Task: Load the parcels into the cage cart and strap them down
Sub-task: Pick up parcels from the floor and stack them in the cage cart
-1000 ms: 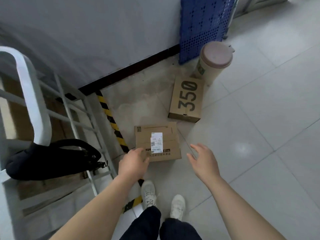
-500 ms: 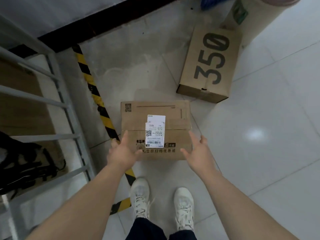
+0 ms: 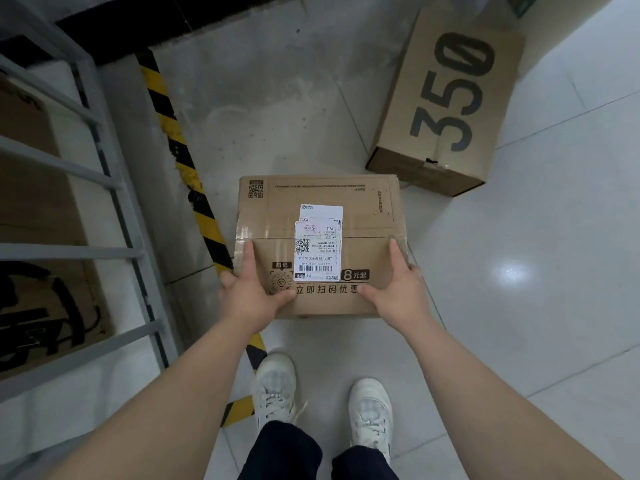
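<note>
A brown cardboard parcel with a white shipping label lies on the floor in front of my feet. My left hand grips its near left corner, thumb on top. My right hand grips its near right corner the same way. A second, longer box printed "350" lies on the floor beyond it to the right. The grey metal cage cart stands at the left, with cardboard boxes visible behind its bars.
A yellow-and-black hazard stripe runs along the floor between the cart and the parcel. A black skirting marks the wall at the top. My white shoes stand just behind the parcel. White floor tiles spread to the right.
I have bent lower and both hands have gone from hovering apart to closing on the near corners of the labelled parcel. The parcel still rests on the floor.
</note>
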Action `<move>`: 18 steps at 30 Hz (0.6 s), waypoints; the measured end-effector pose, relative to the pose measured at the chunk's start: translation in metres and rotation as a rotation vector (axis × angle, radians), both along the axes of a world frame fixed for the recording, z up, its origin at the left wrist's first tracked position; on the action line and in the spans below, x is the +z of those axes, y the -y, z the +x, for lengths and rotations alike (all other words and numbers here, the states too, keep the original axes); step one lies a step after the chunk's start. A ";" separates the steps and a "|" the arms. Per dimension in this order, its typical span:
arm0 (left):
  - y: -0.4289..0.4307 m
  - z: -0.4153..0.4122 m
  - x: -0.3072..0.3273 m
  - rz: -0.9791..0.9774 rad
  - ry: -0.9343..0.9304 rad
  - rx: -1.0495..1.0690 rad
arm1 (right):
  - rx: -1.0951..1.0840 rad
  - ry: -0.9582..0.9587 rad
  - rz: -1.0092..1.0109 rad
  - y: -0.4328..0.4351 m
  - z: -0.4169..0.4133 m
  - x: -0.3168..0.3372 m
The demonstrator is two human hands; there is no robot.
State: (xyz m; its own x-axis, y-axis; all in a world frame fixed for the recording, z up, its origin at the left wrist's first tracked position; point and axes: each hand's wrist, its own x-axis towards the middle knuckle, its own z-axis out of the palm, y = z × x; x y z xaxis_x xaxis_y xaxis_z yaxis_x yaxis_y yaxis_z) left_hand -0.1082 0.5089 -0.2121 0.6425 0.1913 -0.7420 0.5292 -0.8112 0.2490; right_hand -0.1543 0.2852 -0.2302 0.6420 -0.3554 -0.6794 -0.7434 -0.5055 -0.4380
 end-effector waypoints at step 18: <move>0.012 0.002 0.401 -0.178 0.402 0.222 | 0.122 0.359 -0.190 0.011 0.039 0.425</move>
State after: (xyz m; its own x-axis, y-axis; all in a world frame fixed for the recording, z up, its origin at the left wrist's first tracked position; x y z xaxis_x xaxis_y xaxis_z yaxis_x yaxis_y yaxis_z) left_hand -0.1067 0.4967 0.1888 0.8428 0.2483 -0.4775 0.5178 -0.6160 0.5937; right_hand -0.1150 0.2738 0.1945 0.8713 -0.3593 -0.3342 -0.4898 -0.6776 -0.5486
